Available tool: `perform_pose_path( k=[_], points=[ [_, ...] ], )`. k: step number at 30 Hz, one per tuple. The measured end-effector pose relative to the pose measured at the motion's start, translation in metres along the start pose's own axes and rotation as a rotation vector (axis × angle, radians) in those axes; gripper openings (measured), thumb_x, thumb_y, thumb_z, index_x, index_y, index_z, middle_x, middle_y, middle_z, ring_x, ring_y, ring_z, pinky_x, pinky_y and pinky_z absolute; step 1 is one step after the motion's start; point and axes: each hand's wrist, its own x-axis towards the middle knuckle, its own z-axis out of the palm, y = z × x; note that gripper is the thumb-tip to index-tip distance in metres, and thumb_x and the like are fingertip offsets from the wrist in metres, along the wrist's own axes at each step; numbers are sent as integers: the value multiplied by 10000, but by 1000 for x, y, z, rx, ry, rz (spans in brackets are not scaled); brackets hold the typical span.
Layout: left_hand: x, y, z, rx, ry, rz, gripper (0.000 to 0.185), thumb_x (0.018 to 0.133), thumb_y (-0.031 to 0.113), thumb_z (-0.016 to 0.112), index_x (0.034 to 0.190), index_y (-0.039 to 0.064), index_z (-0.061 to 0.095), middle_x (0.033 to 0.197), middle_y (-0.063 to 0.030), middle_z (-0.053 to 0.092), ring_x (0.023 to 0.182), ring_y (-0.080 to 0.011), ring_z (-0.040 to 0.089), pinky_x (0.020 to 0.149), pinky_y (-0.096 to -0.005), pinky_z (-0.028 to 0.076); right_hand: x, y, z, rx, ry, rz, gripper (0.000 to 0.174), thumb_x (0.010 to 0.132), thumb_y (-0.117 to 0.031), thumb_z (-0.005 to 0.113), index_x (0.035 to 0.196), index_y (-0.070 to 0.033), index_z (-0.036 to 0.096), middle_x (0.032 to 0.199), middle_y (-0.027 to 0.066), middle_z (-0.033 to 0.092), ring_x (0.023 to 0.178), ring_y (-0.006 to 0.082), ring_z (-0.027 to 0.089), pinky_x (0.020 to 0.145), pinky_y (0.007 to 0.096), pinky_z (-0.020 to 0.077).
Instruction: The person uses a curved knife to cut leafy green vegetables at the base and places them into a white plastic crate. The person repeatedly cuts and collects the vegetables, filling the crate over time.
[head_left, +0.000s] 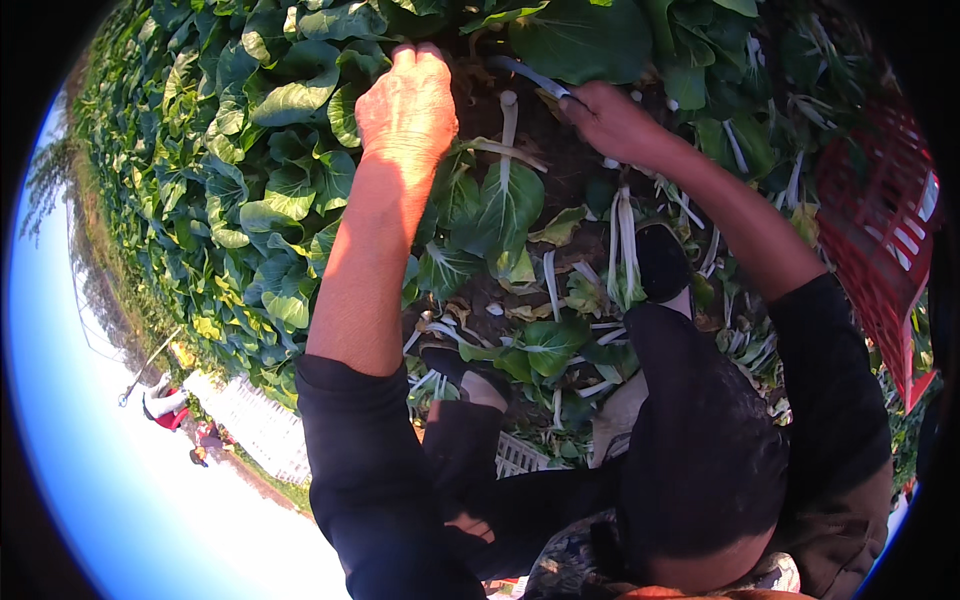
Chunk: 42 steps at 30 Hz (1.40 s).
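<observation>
My right hand (611, 124) is closed around the dark handle of a knife with a curved metal blade (529, 73), which points left among the leafy greens. My left hand (409, 101) reaches into the standing leafy green plants (300, 97) at the top, its fingers bent down and their tips hidden; whether it grips a plant cannot be seen. Between and below the hands, a loose leaf with a thick white stalk (508, 135) lies over the soil. More cut leaves and white stalks (624, 232) are scattered about my feet.
A red plastic crate (874, 247) stands tilted at the right. Pale crates (255, 427) line the field's edge at the lower left, with people beyond them. Another slatted crate (517, 456) shows behind my legs. My shoe (664, 262) rests among the trimmings.
</observation>
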Motion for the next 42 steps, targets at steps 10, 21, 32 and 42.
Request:
perform_pose_path(
  k=[10,21,32,42],
  points=[
    [-45,-84,53,141,-82,-300,127,849,160,523,938,110,598,1037,-102,608,790,-348,660,637,-455,529,132,-22,80,-54,-139,260,352,872,-152,480,1179,2,556,870,193,662,634,284,664,521,362,525],
    [-56,-87,67,22,15,-353,166,797,227,651,932,140,607,988,-63,606,839,-332,620,657,-455,505,174,-19,101,-762,-511,-112,297,818,-173,498,939,37,669,901,194,683,776,269,687,661,401,551],
    [-70,-84,37,-276,293,-316,144,755,95,694,878,96,619,903,-57,626,766,-289,633,643,-363,509,96,-3,67,78,-253,286,285,882,-224,522,975,30,610,645,109,587,517,171,564,461,335,449],
    [-129,12,-55,-1312,254,-480,113,833,-49,664,929,-23,609,833,-24,627,700,-55,553,639,-185,461,-45,-43,-3,1195,-81,-218,759,778,-427,740,1321,10,439,888,34,556,658,45,481,504,176,440]
  ],
)
